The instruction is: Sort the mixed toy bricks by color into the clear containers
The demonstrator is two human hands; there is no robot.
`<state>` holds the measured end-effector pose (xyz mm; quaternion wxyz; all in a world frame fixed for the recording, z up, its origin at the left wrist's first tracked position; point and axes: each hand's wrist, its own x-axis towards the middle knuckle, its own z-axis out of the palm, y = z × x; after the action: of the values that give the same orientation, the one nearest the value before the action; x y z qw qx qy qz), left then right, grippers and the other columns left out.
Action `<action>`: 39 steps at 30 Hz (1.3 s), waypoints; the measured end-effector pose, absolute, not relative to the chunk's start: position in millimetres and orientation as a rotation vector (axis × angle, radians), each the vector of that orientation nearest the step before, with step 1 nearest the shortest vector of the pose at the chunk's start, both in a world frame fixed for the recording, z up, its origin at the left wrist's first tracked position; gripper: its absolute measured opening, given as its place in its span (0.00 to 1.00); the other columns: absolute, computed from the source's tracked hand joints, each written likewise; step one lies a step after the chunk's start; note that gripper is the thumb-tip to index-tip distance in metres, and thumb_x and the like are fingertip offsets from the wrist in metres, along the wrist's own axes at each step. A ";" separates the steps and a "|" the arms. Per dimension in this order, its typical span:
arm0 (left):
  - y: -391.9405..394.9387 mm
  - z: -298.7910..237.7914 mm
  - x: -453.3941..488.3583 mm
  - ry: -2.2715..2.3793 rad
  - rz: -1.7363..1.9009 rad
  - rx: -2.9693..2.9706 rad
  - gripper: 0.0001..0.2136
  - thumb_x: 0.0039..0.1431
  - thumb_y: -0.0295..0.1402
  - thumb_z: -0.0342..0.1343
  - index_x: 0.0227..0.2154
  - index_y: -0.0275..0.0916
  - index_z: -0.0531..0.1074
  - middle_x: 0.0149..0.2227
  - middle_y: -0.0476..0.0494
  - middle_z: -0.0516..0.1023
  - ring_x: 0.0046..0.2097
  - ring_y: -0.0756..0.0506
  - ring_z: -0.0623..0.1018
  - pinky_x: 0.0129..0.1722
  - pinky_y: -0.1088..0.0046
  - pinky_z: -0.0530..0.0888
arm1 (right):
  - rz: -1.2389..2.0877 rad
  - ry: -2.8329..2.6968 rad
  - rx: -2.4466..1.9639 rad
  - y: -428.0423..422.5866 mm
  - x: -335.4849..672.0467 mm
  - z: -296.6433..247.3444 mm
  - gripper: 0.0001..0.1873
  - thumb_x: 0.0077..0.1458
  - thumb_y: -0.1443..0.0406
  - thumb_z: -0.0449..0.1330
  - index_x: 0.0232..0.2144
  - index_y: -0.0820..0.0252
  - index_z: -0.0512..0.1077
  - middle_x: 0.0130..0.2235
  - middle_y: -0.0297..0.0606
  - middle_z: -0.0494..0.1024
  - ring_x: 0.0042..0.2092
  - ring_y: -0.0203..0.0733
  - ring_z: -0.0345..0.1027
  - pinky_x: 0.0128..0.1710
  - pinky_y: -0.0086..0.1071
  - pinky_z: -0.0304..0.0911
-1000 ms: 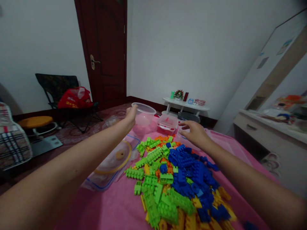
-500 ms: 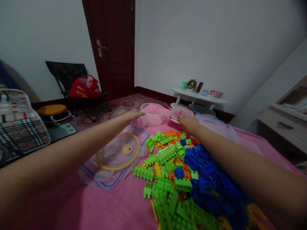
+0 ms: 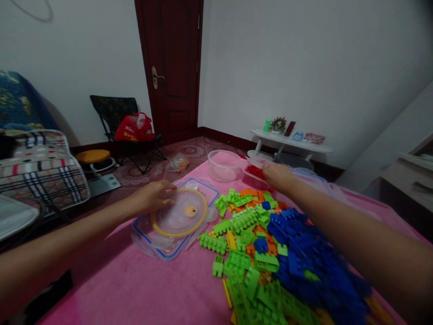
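- White walls and a dark red door (image 3: 174, 67) form the backdrop to a surface spread with a pink cloth (image 3: 135, 289).
- The left hand (image 3: 157, 197), beside the round tub (image 3: 225, 176) half a second earlier, is now at the round lid (image 3: 177, 216), fingers parted and nothing gripped.
- Clear with a yellow rim, the round lid lies on a larger, blue-edged rectangular lid (image 3: 171, 246), its left side under the fingertips.
- The right hand (image 3: 279, 177) remains at the rectangular box (image 3: 253, 184), clear with red contents; its fingertips are hidden, so its grip cannot be told.
- Multicoloured bricks (image 3: 266, 261) lie heaped nearer the camera.
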<state>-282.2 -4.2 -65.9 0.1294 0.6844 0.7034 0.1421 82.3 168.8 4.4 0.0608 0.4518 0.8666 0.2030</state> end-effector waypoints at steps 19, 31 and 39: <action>-4.0 -42.2 -263.6 2.038 0.713 1.945 0.09 0.47 0.36 0.55 0.32 0.39 0.69 0.33 0.44 0.76 0.38 0.42 0.76 0.38 0.68 0.69 | 0.285 3.071 2.772 122.3 136.4 91.6 0.18 0.55 0.64 0.46 0.32 0.72 0.73 0.31 0.57 0.77 0.31 0.45 0.72 0.30 0.35 0.61; -20.6 3.1 -213.2 1.297 1.119 1.083 0.12 0.44 0.33 0.61 0.33 0.35 0.72 0.28 0.44 0.77 0.26 0.49 0.74 0.27 0.74 0.72 | -1.773 3.045 2.117 49.5 82.9 17.9 0.12 0.47 0.58 0.54 0.19 0.59 0.63 0.16 0.28 0.63 0.17 0.32 0.55 0.15 0.25 0.52; -31.6 1.9 -194.9 1.214 1.050 0.775 0.12 0.48 0.39 0.56 0.32 0.35 0.73 0.30 0.40 0.79 0.32 0.42 0.78 0.33 0.67 0.76 | -1.137 3.134 2.204 57.5 60.9 0.8 0.13 0.49 0.64 0.47 0.15 0.58 0.58 0.13 0.28 0.58 0.15 0.32 0.54 0.14 0.25 0.45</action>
<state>-194.9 -31.6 1.9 0.6283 0.3382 0.5299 0.4584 60.9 57.5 0.8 -0.4146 0.5020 0.7136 -0.2588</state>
